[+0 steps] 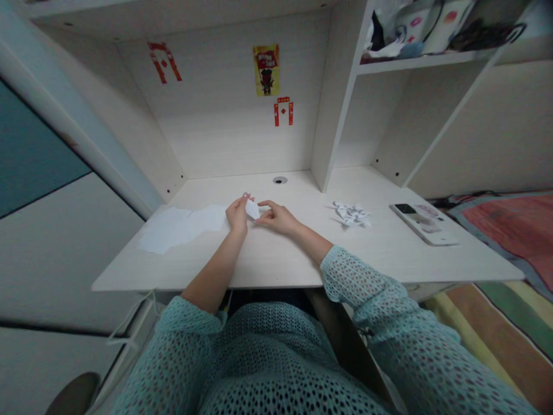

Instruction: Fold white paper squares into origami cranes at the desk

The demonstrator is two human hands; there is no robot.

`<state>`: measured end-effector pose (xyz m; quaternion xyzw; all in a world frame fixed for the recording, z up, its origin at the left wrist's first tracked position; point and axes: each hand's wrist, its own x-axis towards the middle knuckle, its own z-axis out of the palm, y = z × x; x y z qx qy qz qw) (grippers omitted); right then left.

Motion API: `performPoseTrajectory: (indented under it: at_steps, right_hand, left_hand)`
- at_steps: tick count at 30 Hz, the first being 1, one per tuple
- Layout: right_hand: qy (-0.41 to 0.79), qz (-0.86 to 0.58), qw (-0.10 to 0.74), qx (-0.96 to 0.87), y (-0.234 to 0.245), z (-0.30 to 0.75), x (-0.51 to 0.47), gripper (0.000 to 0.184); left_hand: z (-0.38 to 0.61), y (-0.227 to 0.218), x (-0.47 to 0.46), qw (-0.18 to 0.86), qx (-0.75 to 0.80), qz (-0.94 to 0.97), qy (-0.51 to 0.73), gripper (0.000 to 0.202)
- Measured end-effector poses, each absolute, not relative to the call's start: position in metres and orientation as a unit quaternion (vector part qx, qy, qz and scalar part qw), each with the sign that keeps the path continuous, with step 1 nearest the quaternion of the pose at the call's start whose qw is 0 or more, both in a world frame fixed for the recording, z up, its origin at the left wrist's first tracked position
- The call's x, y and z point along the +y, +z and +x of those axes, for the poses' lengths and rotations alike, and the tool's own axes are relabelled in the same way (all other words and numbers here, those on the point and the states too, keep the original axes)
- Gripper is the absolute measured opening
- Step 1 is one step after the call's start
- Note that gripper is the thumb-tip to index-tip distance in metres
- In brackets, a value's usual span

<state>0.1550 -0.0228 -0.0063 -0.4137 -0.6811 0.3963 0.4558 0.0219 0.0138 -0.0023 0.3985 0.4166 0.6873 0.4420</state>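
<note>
head: two hands at one paper

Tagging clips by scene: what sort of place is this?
Probably a bedroom or dorm study corner: a white desk with shelves above, and what looks like striped bedding to its right.

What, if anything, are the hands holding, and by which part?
A small white paper: the left hand holds it by its left side. The right hand is at its right side; whether it grips cannot be told.
</note>
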Motion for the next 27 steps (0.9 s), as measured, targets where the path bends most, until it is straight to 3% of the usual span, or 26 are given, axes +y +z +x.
performPoseTrajectory:
  at_steps: [3,9,14,18,20,27]
  right_hand:
    - [0.381,-0.395,0.534,-0.643,-0.009,0.152,-0.017,0.037]
    - [0.385,-0.365,0.549,-0.646,-0.015,0.152,-0.005,0.015]
    - [0.372,-0.411,0.605,-0.571,-0.011,0.161,0.0,0.028]
    - [0.358,-0.402,0.63,-0.56,-0.01,0.165,0.001,0.039]
    - [0.348,-0.394,0.628,-0.574,-0.01,0.165,0.001,0.04]
    - [0.36,-0.391,0.613,-0.585,-0.008,0.169,-0.001,0.041]
  left_hand:
    - [0.023,0.0,0.009,0.439,0.416,0.457,0.652,0.027]
    - [0.024,-0.003,0.008,0.454,0.408,0.505,0.61,0.033]
    - [0.024,-0.003,0.004,0.508,0.401,0.516,0.561,0.066]
    - [0.025,0.001,-0.002,0.505,0.374,0.532,0.568,0.075]
    - [0.023,0.004,-0.003,0.493,0.372,0.531,0.58,0.071]
    - [0.018,0.004,0.003,0.426,0.372,0.584,0.582,0.028]
